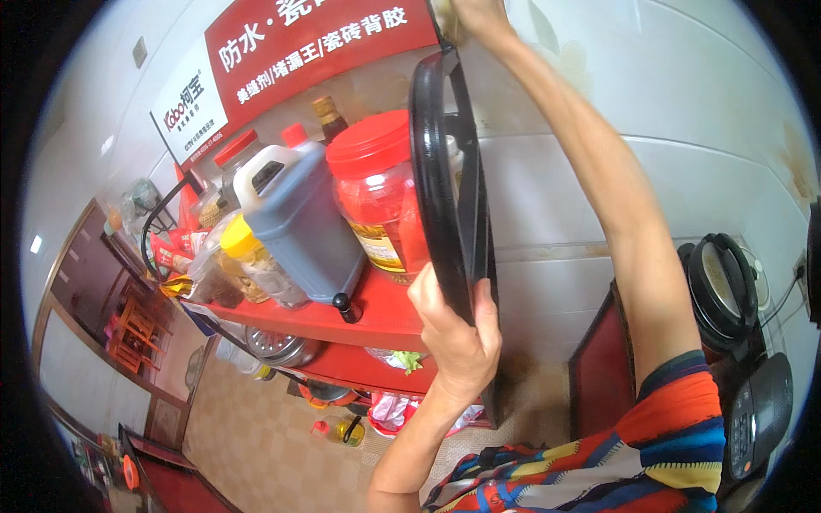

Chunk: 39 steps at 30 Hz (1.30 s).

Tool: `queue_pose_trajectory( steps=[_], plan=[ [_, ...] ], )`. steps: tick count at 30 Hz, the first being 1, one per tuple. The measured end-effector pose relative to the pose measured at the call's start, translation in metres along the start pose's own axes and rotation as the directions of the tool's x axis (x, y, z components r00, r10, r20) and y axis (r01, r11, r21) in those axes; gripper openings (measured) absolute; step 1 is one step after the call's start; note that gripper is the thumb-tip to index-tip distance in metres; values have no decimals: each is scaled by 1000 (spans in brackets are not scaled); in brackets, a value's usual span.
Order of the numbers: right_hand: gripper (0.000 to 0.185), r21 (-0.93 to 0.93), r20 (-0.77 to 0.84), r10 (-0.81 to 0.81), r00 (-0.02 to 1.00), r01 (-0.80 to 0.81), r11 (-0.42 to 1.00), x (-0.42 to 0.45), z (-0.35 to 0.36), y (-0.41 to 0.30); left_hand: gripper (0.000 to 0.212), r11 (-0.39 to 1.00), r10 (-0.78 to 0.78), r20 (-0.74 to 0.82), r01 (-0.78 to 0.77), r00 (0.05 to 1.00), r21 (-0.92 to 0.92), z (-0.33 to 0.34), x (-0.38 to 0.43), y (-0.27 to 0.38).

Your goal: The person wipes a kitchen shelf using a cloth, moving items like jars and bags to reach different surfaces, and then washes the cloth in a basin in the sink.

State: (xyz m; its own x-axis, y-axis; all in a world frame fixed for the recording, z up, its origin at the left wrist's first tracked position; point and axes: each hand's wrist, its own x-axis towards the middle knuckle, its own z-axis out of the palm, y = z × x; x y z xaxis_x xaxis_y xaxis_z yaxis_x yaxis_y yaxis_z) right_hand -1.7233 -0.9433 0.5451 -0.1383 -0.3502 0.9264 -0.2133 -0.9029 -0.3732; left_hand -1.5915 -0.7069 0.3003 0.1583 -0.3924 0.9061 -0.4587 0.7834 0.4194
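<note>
My left hand (457, 333) grips the black side frame (431, 173) of a red-shelved rack near its top shelf (391, 314). My right hand (478, 19) is raised beside the right end of a red printed sign board (333, 58); the top edge of the view cuts it off. What its fingers hold there is unclear. Next to the frame stands a clear jar with a red lid (375, 186). A blue-grey plastic jug (304, 224) with a white handle stands to its left, near a yellow-lidded jar (250, 247).
A dark-capped bottle (328, 115) stands behind the jars. Lower shelves hold a steel strainer (276, 343) and bags. An oil bottle (340, 431) is on the tiled floor (256, 423). To the right are a rice cooker (760, 417) and an open-lidded black appliance (718, 288).
</note>
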Motion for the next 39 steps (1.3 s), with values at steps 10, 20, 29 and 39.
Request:
queue_pose_trajectory(
  steps=[10,20,29,39],
  plan=[
    [20,-70,-23,-232,973,229,971,30,29,71,58,996,42,33,-44,999,79,-5,-2,2],
    [14,62,-1,-100,995,100,993,-46,19,46,51,985,4,24,-8,1000,172,-8,-5,-1],
    [18,-111,123,-40,992,54,992,-131,-4,97,51,991,-5,-34,9,999,134,0,-6,-1],
    [31,-624,407,720,562,-405,668,-196,-66,85,50,993,-51,-59,57,997,105,4,-9,-2]
  ],
)
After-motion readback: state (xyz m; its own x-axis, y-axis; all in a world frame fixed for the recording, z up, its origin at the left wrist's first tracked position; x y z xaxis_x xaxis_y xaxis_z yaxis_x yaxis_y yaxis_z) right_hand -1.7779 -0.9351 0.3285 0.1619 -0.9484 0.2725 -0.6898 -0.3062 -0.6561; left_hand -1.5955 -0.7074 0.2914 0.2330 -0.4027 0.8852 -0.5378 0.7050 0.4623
